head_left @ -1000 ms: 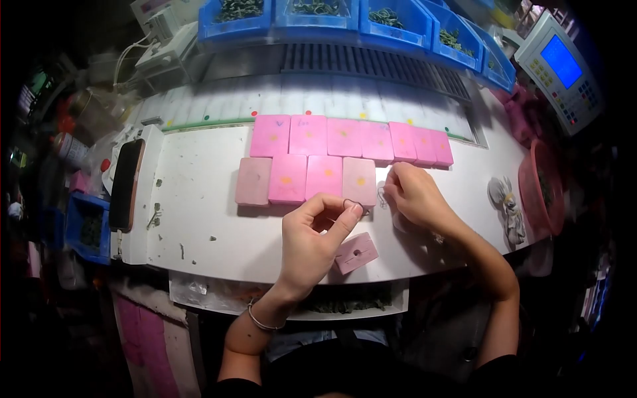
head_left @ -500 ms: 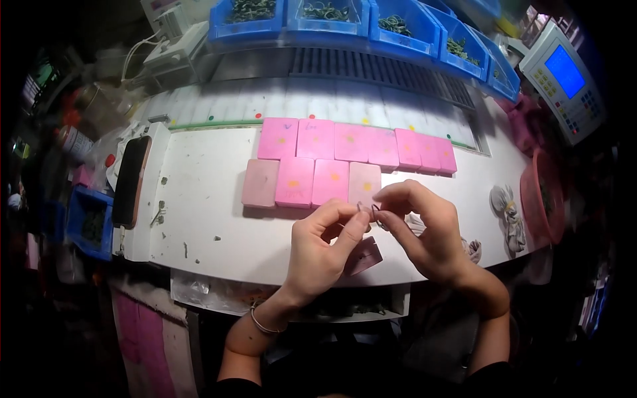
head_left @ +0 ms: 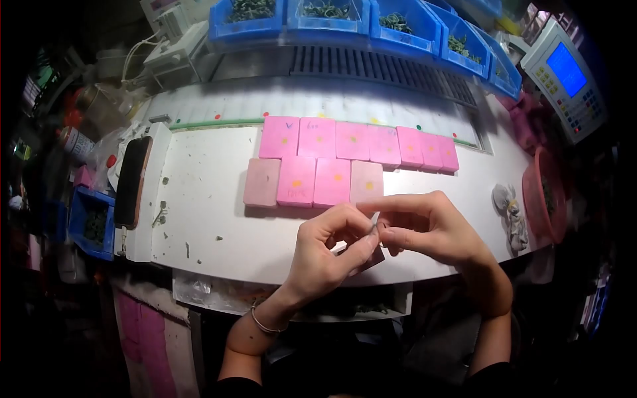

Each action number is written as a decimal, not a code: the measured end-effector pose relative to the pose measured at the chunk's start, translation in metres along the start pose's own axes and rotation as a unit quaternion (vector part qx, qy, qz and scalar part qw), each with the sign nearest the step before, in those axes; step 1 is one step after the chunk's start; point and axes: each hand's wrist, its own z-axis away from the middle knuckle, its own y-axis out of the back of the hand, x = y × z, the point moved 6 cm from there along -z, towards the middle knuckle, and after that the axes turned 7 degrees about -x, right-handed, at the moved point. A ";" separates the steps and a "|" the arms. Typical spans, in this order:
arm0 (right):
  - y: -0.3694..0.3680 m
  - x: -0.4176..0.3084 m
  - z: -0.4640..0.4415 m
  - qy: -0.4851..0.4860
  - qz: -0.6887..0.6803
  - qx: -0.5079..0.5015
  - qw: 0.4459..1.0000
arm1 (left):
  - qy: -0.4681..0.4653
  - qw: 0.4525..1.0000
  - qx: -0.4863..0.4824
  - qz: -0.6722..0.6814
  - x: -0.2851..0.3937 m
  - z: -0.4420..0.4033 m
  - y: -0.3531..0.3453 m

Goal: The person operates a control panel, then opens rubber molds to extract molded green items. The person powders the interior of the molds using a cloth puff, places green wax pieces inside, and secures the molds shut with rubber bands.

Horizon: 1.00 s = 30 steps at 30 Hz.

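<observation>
My left hand [head_left: 332, 251] pinches a small dark, thin piece between thumb and index finger, just below the pink blocks. Against its fingertips, my right hand [head_left: 434, 229] is closed in a pinch at the same piece, which is mostly hidden by the fingers. Behind the hands stand two rows of pink blocks [head_left: 296, 180], several with yellow marks. A paler block [head_left: 367, 182] ends the front row, right above the fingertips. Beneath the hands, a small pinkish block [head_left: 370, 263] is largely covered.
Blue bins [head_left: 328, 18] of dark green pieces line the back. A phone [head_left: 133, 182] lies at the left. On the right are a grey-white cloth bundle [head_left: 511, 217], a red basket [head_left: 543, 196] and a keypad device with a blue screen [head_left: 565, 69]. Below the table edge, an open drawer [head_left: 225, 290] shows.
My right hand has come from beside the blocks to my left fingertips, and both pinches have closed together. The small block beneath is now more hidden. The coloured dots behind the blocks have shifted.
</observation>
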 end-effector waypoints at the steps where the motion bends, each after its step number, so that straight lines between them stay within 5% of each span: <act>1: -0.005 0.005 -0.001 -0.051 -0.099 -0.058 0.992 | 0.003 1.000 -0.001 0.000 0.000 0.001 0.001; 10: 0.001 0.008 0.007 -0.026 0.021 0.028 0.999 | 0.066 0.998 0.000 0.001 0.004 -0.002 -0.005; 13: 0.005 0.001 0.010 0.077 0.031 0.061 0.995 | 0.063 0.995 0.064 -0.052 -0.002 0.000 0.006; 15: -0.005 -0.008 0.012 0.133 -0.117 -0.006 0.984 | 0.027 0.986 0.082 -0.143 -0.001 -0.002 0.009; 17: -0.013 -0.010 0.014 0.170 -0.075 -0.042 0.982 | 0.031 0.984 0.093 -0.147 0.004 -0.001 0.005; 19: -0.013 -0.025 0.021 0.250 -0.061 0.057 0.965 | 0.040 0.987 0.055 -0.142 0.007 -0.003 -0.001; 21: -0.014 -0.025 0.024 0.266 -0.055 0.041 0.962 | 0.038 0.979 -0.007 -0.202 0.019 -0.003 -0.003; 23: -0.027 -0.034 0.031 0.334 0.279 0.102 0.895 | -0.030 0.955 -0.087 -0.281 0.039 -0.002 -0.019; 24: -0.035 -0.031 0.032 0.355 0.273 0.123 0.885 | -0.004 0.971 -0.080 -0.225 0.036 0.001 -0.020; 27: -0.031 -0.030 0.030 0.308 0.278 0.144 0.899 | -0.072 0.951 -0.096 -0.285 0.028 0.005 -0.012; 30: -0.015 -0.006 0.029 0.232 0.142 0.147 0.951 | -0.067 0.933 -0.035 -0.352 0.024 0.014 -0.008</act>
